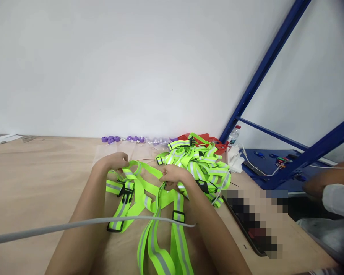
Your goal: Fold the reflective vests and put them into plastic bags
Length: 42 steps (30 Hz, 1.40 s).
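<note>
A neon green strap harness with grey reflective stripes and black buckles lies spread over the wooden table in front of me. My left hand is closed on its upper left strap, fingers curled. My right hand pinches a strap at the upper right part of the harness. Long straps hang down between my forearms toward the bottom edge. Just beyond my right hand rises a heap of similar green straps. A grey cable crosses in front of my forearms and the harness.
Purple round pieces and clear plastic bags line the wall. Red material, a bottle and a white power strip sit behind the heap. A dark, partly pixelated device lies right. Beyond the blue frame shows another person's arm.
</note>
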Tool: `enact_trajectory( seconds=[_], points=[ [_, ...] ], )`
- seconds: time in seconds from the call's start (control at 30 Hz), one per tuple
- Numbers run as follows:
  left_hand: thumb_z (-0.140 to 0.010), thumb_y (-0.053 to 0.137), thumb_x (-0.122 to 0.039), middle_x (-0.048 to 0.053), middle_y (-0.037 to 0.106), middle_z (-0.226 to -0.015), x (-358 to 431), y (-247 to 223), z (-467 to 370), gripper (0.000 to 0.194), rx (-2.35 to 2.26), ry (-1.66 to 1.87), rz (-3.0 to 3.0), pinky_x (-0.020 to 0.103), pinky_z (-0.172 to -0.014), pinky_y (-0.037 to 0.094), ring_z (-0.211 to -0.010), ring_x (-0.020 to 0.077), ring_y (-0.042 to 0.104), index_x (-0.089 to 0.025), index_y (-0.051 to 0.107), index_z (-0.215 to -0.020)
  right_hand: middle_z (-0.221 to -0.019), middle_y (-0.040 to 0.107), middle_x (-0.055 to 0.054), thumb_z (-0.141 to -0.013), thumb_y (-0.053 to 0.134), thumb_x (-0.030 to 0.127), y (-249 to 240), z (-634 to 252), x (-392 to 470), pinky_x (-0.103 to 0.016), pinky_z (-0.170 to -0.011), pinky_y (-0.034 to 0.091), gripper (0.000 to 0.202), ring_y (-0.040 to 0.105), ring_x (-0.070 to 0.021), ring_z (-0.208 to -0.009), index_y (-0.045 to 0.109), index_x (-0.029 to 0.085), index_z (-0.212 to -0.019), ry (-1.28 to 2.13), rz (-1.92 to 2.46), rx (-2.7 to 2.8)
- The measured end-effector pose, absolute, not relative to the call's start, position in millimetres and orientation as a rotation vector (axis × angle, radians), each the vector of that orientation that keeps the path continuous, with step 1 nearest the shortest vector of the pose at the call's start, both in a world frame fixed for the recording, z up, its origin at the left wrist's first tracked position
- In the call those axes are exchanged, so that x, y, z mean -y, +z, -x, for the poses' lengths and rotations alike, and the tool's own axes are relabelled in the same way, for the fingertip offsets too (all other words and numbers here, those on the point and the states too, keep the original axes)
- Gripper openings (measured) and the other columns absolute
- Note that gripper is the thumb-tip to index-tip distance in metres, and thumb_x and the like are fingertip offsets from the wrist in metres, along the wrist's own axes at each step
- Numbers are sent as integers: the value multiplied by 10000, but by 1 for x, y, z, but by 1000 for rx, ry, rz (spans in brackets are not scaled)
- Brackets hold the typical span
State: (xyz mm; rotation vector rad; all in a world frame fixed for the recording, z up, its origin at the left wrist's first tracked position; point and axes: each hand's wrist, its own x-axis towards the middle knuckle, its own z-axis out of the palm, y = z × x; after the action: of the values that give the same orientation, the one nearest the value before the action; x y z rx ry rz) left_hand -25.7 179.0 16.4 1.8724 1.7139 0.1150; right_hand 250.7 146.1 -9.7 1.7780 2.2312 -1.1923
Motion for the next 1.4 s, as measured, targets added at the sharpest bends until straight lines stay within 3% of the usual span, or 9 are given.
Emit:
enact_trajectory(
  seconds=[0.17,0.33,0.5,0.67,0.87,1.07,1.27,1.33,1.4],
  points=[
    [-741,534,-329,9,615,-705,-164,44,16,114,-1678,522,-2077,261,-556,378,-638,195,596,-225,495,-765,-594,719,-33,-800,744,236,-18,-252,-150,-201,-442,506,246,710,-193,-512,598,159,-982,-1269,-1817,-2237],
    [-809,534,-286,-60,495,-605,-145,61,1,105,-1339,1197,-2016,226,-508,324,-527,135,479,-240,446,-844,-861,777,-72,-833,724,314,-11,-253,-148,-215,-468,514,479,714,-180,-583,587,180,-1272,-1411,-1818,-2353],
    [-840,584,-240,-86,399,-593,-140,67,-11,148,-1110,1543,-1883,205,-440,231,-452,98,312,-246,446,-894,-1024,762,-36,-869,611,226,6,-250,-141,-189,-643,541,187,720,-165,-865,699,195,-1031,-1677,-1636,-2573],
    [-881,630,-284,-72,441,-591,-137,74,-15,177,-1079,1838,-1737,196,-418,271,-454,91,345,-233,466,-839,-777,706,9,-825,532,168,20,-259,-137,-225,-628,519,235,671,-150,-680,696,182,-993,-1746,-1673,-2726],
    [-885,707,-505,-60,473,-581,-127,89,-11,329,-928,2012,-1512,206,-402,302,-472,89,398,-212,580,-805,-673,650,30,-829,512,198,47,-269,-121,-224,-596,433,312,575,-129,-604,784,178,-979,-1110,-1975,-3254],
    [-860,731,-443,-22,669,-802,-110,105,-9,234,-687,1860,-1295,292,-571,516,-730,198,665,-245,667,-968,-940,778,-40,-939,500,302,68,-260,-96,-266,-737,542,325,709,-186,-805,771,187,-1078,-472,-2224,-3652],
    [-830,748,-338,14,718,-945,-97,113,-9,279,-523,1814,-1299,294,-638,555,-827,214,690,-252,630,-1068,-1051,793,-59,-935,534,251,72,-261,-87,-319,-851,585,277,749,-211,-931,775,216,-1068,261,-2255,-3898],
    [-788,752,-277,21,715,-959,-95,115,-8,325,-498,1783,-1317,279,-599,539,-786,200,677,-266,620,-1084,-1016,791,-61,-918,545,261,76,-263,-85,-313,-812,589,251,747,-208,-900,761,211,-1035,245,-2409,-3922],
    [-760,738,-246,14,696,-918,-93,115,-8,358,-483,1745,-1313,271,-576,528,-701,171,641,-270,616,-1096,-922,781,-55,-903,544,290,82,-264,-80,-315,-760,591,209,746,-214,-858,719,209,-982,-236,-2589,-3924]
  ],
)
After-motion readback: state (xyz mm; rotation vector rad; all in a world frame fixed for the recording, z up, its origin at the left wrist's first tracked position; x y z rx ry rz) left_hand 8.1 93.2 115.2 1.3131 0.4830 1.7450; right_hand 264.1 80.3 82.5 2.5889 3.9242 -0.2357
